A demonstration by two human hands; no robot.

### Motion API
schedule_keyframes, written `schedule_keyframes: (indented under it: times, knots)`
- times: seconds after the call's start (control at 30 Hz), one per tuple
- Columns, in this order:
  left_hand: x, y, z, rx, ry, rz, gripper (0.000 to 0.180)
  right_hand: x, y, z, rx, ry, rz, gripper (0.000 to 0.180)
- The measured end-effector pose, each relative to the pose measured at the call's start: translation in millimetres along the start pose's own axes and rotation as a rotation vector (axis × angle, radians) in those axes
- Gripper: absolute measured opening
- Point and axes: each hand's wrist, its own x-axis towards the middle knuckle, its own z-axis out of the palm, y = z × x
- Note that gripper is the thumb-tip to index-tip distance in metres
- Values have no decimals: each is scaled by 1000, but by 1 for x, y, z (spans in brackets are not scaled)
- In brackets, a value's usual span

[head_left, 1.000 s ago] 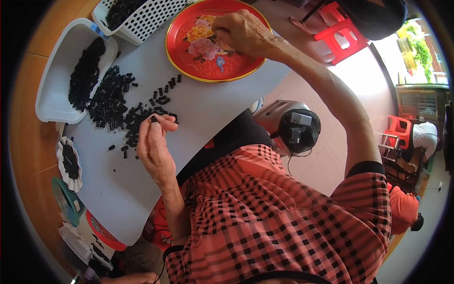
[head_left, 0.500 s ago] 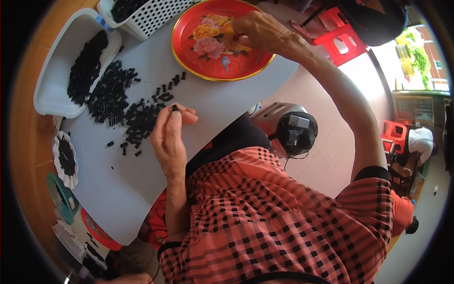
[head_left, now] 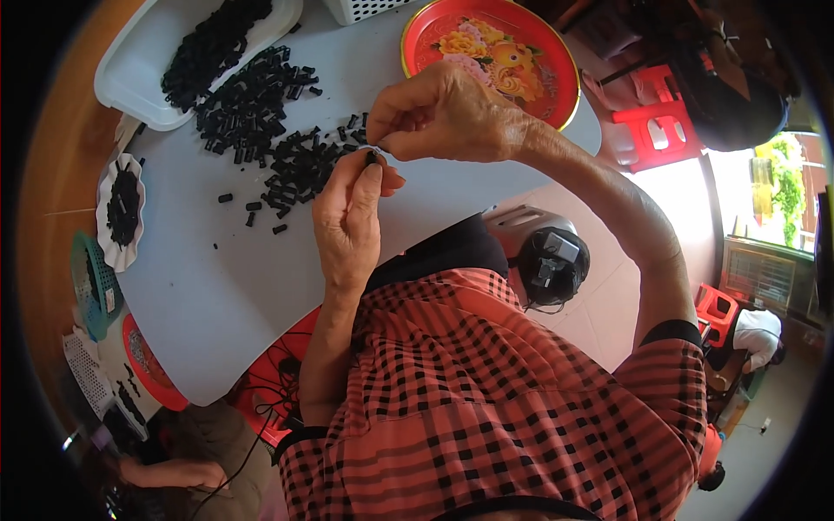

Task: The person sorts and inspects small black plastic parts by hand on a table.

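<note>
— What are the hands doing?
— The left hand (head_left: 349, 217) is pinching a small black piece (head_left: 372, 158) at its fingertips; the right hand (head_left: 443, 113) is closing on it too, above the pale surface (head_left: 200, 286).
— And beyond them?
— Loose black pieces (head_left: 269, 139) are lying scattered, with a red floral tray (head_left: 556, 52) farther off.

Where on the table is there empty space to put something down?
The grey table is bare below the loose black pieces, on the near side beside the left hand. It is crowded by the white tray and around the pile. The red plate fills the far right corner.
</note>
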Motion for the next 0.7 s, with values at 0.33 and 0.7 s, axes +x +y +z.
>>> schedule_keyframes:
  times: [0.33, 0.7]
  knots:
    - [2, -4, -5, 72, -2, 32, 23, 8, 6, 10, -27, -14, -100, 10]
    - [-2, -2, -18, -211, 79, -92, 23, 96, 48, 17, -458, 241, -352, 12]
